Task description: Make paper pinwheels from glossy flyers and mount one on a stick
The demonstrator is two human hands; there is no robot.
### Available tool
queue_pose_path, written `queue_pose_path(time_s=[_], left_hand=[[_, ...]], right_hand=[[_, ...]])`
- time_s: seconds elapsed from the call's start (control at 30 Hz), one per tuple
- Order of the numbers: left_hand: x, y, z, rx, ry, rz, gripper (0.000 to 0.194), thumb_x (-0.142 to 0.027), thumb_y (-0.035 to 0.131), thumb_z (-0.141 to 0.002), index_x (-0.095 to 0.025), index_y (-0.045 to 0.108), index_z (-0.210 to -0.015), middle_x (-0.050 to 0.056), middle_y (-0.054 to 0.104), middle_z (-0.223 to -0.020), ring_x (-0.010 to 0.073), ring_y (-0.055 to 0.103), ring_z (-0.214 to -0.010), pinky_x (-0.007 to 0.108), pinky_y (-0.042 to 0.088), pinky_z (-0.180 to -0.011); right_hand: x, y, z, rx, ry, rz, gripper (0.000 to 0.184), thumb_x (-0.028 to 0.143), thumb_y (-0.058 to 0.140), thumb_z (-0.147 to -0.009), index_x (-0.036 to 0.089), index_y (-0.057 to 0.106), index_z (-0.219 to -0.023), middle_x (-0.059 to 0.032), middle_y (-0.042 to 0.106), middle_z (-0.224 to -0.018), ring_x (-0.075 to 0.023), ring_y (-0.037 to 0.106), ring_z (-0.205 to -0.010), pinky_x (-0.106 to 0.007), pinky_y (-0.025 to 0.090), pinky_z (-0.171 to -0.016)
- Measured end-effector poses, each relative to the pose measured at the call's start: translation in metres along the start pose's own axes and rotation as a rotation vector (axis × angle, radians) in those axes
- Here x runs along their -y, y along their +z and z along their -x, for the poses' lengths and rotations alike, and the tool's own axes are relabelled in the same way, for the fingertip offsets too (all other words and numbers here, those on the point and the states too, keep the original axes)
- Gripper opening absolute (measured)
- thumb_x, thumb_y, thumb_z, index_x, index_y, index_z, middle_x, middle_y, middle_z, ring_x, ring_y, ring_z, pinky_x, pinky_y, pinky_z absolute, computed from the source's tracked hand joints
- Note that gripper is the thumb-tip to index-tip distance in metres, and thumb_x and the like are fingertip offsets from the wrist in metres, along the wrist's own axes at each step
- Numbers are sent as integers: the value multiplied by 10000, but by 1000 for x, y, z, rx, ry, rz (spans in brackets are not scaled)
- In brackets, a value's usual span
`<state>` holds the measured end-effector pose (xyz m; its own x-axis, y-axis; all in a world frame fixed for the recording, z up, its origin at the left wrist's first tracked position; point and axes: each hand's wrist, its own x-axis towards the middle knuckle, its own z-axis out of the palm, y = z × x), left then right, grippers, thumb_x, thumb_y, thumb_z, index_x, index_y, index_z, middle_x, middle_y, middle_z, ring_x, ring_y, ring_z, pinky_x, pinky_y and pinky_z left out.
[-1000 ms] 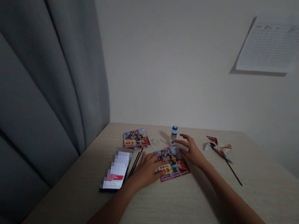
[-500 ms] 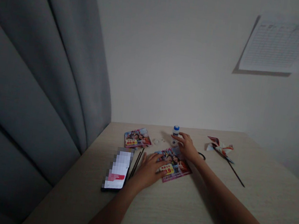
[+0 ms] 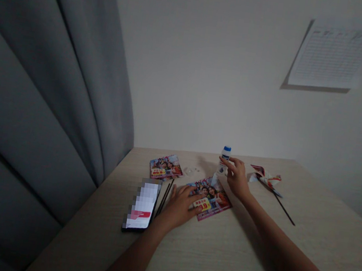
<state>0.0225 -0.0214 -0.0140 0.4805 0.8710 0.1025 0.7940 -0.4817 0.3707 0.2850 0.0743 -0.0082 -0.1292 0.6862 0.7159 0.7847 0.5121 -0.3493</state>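
Note:
My right hand (image 3: 238,177) grips a small white bottle with a blue cap (image 3: 225,156) and holds it raised just above the table, beyond the far edge of a colourful printed card (image 3: 212,196). My left hand (image 3: 178,206) lies flat with fingers spread on the near left part of that card. A second printed card (image 3: 165,167) lies farther back on the left.
A phone (image 3: 141,206) with a lit screen lies left of my left hand, with thin black sticks (image 3: 164,196) beside it. A paper pinwheel on a black stick (image 3: 268,181) lies at the right. Small clear bits (image 3: 191,170) sit near the wall. A grey curtain (image 3: 40,90) hangs left.
My right hand reached to the bottle, closed on it and lifted it up and to the right. My left hand has stayed on the card.

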Motion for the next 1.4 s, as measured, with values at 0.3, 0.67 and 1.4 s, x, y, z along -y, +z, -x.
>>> queue_pose_path(time_s=[0.3,0.67,1.4], left_hand=[[1,4,-1,-33,-11,1,566,-516,641,-875,-384,524,-1413,54,489,-1470,301,357,-1408,594,118,-1208],[6,11,-3,-73,-18,-25,578,-574,623,-867,-342,545,-1391,72,461,-1498,320,309,-1434,603,108,-1205],[6,6,-3,-90,-14,-64,454,-508,517,-943,-355,570,-1367,39,489,-1478,306,336,-1399,566,139,-1209]], right_hand=[[4,-8,27,120,30,-72,512,125,521,-876,346,619,-1328,-86,573,-1116,-290,484,-1116,-476,439,-990],[14,2,43,82,149,-115,511,136,512,-846,285,587,-1330,-96,585,-1144,-293,500,-1149,-514,400,-1032],[41,4,44,206,21,-50,241,445,592,-929,235,636,-818,-90,623,-1004,-293,532,-1133,-590,280,-1140]])
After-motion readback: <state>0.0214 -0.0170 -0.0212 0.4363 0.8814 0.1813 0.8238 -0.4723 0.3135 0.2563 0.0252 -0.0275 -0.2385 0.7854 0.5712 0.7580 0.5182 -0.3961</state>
